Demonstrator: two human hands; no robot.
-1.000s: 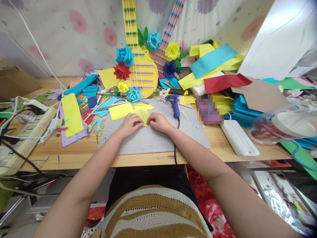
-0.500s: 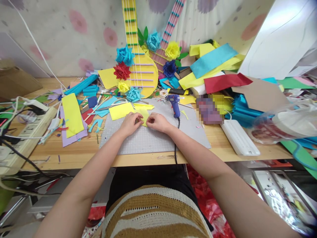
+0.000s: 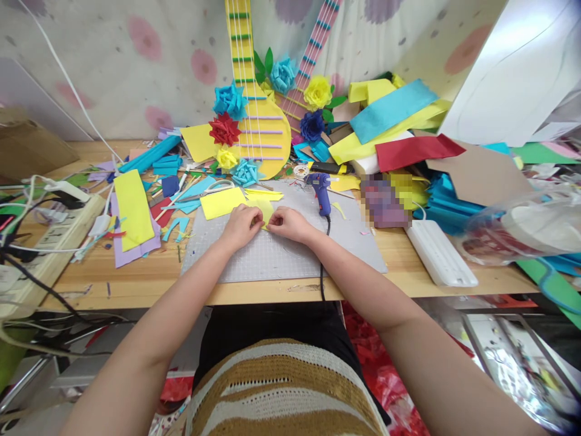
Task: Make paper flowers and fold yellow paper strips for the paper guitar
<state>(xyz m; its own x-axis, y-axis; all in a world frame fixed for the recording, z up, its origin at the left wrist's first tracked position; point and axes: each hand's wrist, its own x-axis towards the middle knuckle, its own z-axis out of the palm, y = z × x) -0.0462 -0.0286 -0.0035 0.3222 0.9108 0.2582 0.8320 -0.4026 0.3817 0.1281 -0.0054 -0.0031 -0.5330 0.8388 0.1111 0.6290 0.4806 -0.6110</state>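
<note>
A small piece of yellow paper (image 3: 262, 210) is pinched between my two hands above the grey cutting mat (image 3: 272, 260). My left hand (image 3: 244, 226) has its fingers closed on the paper's left edge. From the other side, my right hand (image 3: 289, 224) grips its lower right edge with thumb and fingertips. The fingers hide part of the paper. Just behind my left hand lies a yellow paper rectangle (image 3: 222, 203), with narrow yellow strips (image 3: 263, 195) beside it. A blue hot glue gun (image 3: 320, 191) rests on the mat to the right, its black cord running to the table's front edge.
Scissors (image 3: 213, 189) lie behind the mat. A yellow paper guitar (image 3: 267, 136) with paper flowers leans at the back. Coloured paper (image 3: 393, 109) is heaped at right, near a white power strip (image 3: 440, 253). Another power strip (image 3: 59, 242) with cables sits at left.
Both hands stay almost in place. The yellow paper's near edge between the fingertips has shifted slightly, and less of it shows below them.
</note>
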